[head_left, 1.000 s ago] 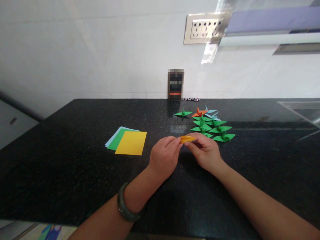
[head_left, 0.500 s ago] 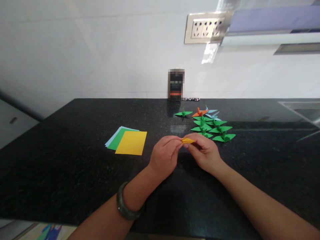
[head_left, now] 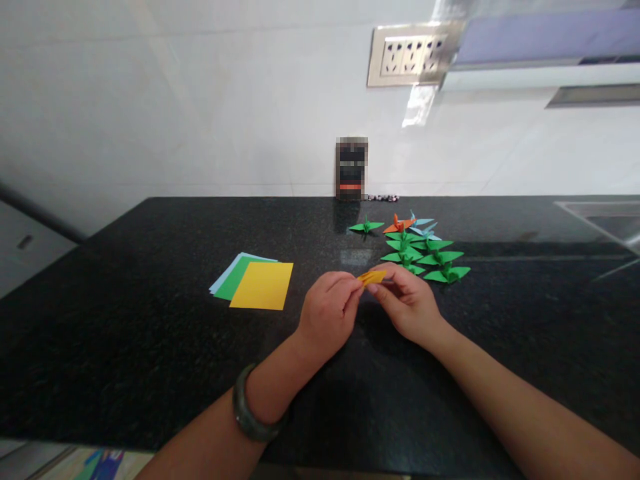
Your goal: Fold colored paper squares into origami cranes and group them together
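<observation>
A small folded piece of yellow paper (head_left: 373,277) is held between my two hands above the dark counter. My left hand (head_left: 331,307), with a dark bangle (head_left: 250,407) on its forearm, pinches the paper's left end. On the other side, my right hand (head_left: 413,303) grips the right part between thumb and index finger. Just beyond the right hand stand several green paper cranes (head_left: 447,272) in rows. An orange crane (head_left: 399,225) and light blue cranes (head_left: 425,230) sit behind them. One green crane (head_left: 367,227) is set apart to their left.
Left of my hands lies a fanned stack of square paper, a yellow sheet (head_left: 263,287) over a green sheet (head_left: 233,283) and blue ones. A blurred-out upright object (head_left: 352,168) leans on the wall beside a beaded strap (head_left: 384,198). A recessed metal edge (head_left: 600,227) shows at right.
The folded yellow paper has tilted in my fingers, so more of its flat face shows at the right end. Both hands stay almost where they were.
</observation>
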